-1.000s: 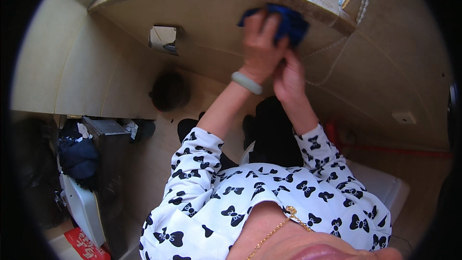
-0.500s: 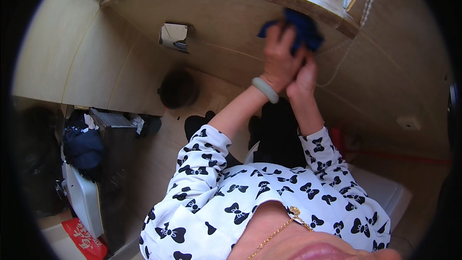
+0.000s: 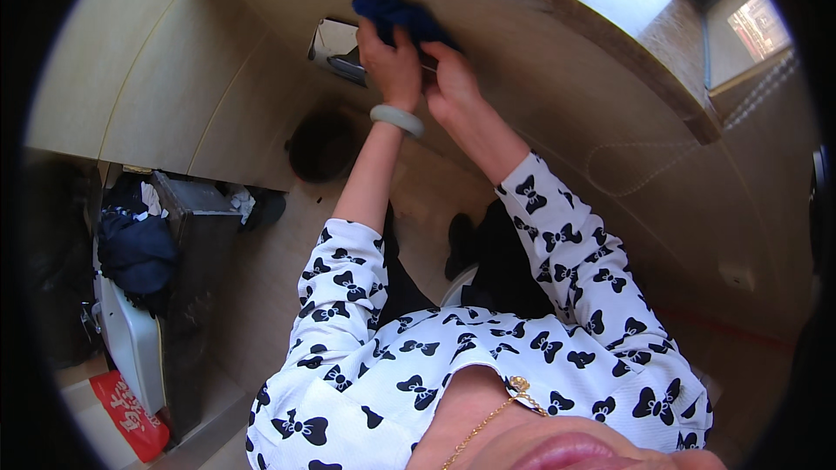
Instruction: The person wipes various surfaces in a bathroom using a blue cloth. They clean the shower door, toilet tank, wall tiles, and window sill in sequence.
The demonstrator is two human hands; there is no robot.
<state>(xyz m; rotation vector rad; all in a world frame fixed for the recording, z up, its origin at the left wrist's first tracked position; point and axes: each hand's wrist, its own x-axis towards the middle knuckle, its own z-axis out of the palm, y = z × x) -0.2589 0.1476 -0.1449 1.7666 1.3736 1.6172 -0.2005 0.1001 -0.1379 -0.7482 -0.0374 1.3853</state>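
Observation:
A bunched dark blue cloth lies against the beige tiled wall under the stone ledge. My left hand, with a pale bangle on its wrist, has its fingers closed on the cloth's lower left part. Just right of it, my right hand grips the cloth's lower right part; some of its fingers are hidden. Something thin and pale shows between the two hands, too small to make out. Close beside my left hand is a shiny metal paper holder fixed to the wall.
A marbled stone ledge curves above the hands, by a window. Its beaded cord hangs at the right. Below stands a dark bin. At the left are a dark cabinet, a heap of dark clothes and a red bag.
Both hands have moved left along the wall with the blue cloth, from under the ledge's right part to beside the metal paper holder. The view has shifted, showing more of the window.

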